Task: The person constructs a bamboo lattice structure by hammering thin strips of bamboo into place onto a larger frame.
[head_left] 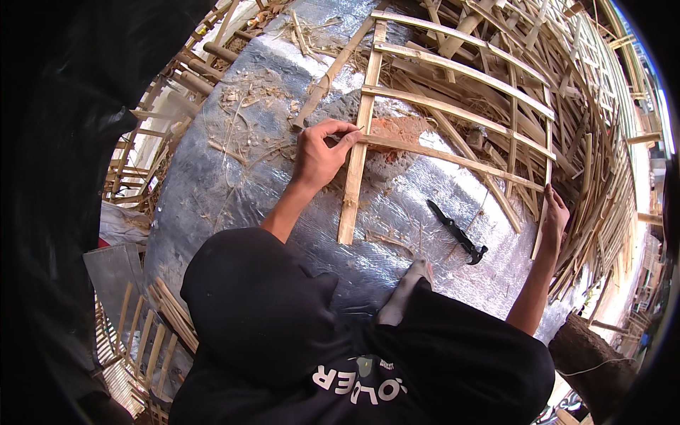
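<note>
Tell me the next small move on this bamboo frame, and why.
Probably press the pin in at the joint: the left hand pinches something thin where a slat crosses the upright, while the right hand steadies the frame's far rail.

You have no packages, labels, signs or screens before you here; nothing of that kind shows anywhere in view.

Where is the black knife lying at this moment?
The black knife lies on the silver sheet, right of centre, between the bamboo frame and the person's foot.
</note>
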`<act>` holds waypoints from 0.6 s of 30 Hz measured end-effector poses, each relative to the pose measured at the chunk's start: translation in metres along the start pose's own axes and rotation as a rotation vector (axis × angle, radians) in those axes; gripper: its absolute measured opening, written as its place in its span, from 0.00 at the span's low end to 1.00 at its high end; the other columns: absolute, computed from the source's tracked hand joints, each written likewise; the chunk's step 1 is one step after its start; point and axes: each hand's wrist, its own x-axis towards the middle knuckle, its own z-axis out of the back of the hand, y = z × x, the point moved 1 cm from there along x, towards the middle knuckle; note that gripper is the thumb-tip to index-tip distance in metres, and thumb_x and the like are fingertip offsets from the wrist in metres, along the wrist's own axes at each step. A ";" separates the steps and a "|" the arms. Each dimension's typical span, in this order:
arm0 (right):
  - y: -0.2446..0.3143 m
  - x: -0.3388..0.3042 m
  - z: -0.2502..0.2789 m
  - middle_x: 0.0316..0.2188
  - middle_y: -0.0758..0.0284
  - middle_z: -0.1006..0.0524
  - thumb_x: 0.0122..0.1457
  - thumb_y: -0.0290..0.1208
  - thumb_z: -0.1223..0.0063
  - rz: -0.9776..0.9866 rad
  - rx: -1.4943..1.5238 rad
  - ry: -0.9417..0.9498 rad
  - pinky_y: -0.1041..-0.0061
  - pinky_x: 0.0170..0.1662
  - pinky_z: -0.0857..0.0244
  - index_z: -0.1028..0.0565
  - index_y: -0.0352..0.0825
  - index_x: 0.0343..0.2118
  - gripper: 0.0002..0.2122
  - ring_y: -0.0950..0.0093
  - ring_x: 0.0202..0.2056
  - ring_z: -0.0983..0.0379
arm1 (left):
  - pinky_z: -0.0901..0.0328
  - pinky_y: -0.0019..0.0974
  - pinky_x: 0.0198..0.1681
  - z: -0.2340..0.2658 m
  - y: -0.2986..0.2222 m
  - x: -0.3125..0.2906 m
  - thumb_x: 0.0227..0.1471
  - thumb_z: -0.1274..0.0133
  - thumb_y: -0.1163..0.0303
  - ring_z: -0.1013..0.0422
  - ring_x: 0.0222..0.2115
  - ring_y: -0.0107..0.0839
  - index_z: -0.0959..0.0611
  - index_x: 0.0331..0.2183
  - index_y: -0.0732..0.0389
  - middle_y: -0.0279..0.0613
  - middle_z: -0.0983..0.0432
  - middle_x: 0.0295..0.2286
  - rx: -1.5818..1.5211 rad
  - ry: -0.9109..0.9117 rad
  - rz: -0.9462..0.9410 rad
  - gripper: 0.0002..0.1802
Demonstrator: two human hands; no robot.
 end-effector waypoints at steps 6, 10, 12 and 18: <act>-0.002 0.000 0.000 0.38 0.66 0.17 0.57 0.36 0.32 -0.046 0.072 0.022 0.83 0.49 0.36 0.19 0.26 0.46 0.19 0.81 0.41 0.24 | 0.32 0.25 0.36 0.001 -0.002 0.015 0.58 0.40 0.72 0.27 0.33 0.18 0.16 0.47 0.61 0.30 0.19 0.31 -0.288 0.077 0.091 0.14; -0.005 -0.001 -0.009 0.39 0.66 0.17 0.57 0.37 0.32 -0.055 0.058 0.022 0.83 0.51 0.37 0.20 0.25 0.46 0.21 0.81 0.41 0.24 | 0.31 0.26 0.32 0.000 -0.001 0.021 0.57 0.41 0.73 0.27 0.29 0.21 0.17 0.50 0.54 0.36 0.21 0.30 -0.135 0.141 -0.029 0.18; -0.008 0.002 -0.010 0.39 0.65 0.17 0.57 0.38 0.31 -0.057 0.061 0.005 0.83 0.52 0.37 0.20 0.24 0.46 0.21 0.81 0.42 0.24 | 0.30 0.27 0.33 -0.003 0.002 0.019 0.58 0.41 0.73 0.25 0.31 0.22 0.16 0.49 0.55 0.37 0.20 0.31 -0.131 0.186 -0.085 0.16; -0.009 0.002 -0.013 0.39 0.65 0.17 0.57 0.36 0.32 -0.063 0.086 0.031 0.83 0.51 0.37 0.20 0.24 0.47 0.21 0.81 0.43 0.24 | 0.30 0.29 0.32 -0.004 0.003 0.016 0.57 0.40 0.71 0.21 0.34 0.27 0.13 0.41 0.57 0.37 0.17 0.33 -0.159 0.121 -0.029 0.08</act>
